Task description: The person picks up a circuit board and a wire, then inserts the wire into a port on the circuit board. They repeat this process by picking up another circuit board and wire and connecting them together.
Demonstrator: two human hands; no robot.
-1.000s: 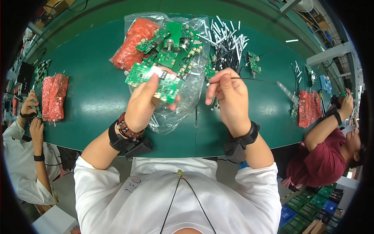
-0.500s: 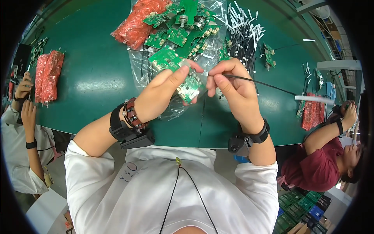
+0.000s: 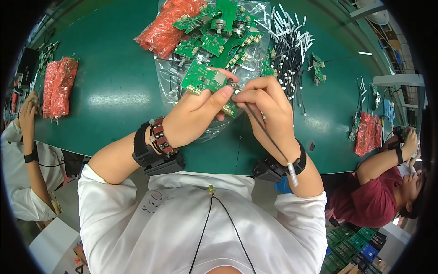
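A circuit board (image 3: 198, 78) is gripped by the left hand (image 3: 194, 113); a cable (image 3: 263, 127), seemingly touching it, by the right hand (image 3: 271, 105).

an electronics workshop: heaped circuit boards (image 3: 212, 43), cables (image 3: 288, 68), co-workers (image 3: 372, 196), long bench (image 3: 100, 77).

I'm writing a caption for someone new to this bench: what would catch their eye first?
Probably the red bubble-wrap bundle at the top, left of the heaped green circuit boards. Below that heap, the left hand holds a single board while the right hand pinches a black cable beside it. To the heap's right lies a bunch of white-ended cables.
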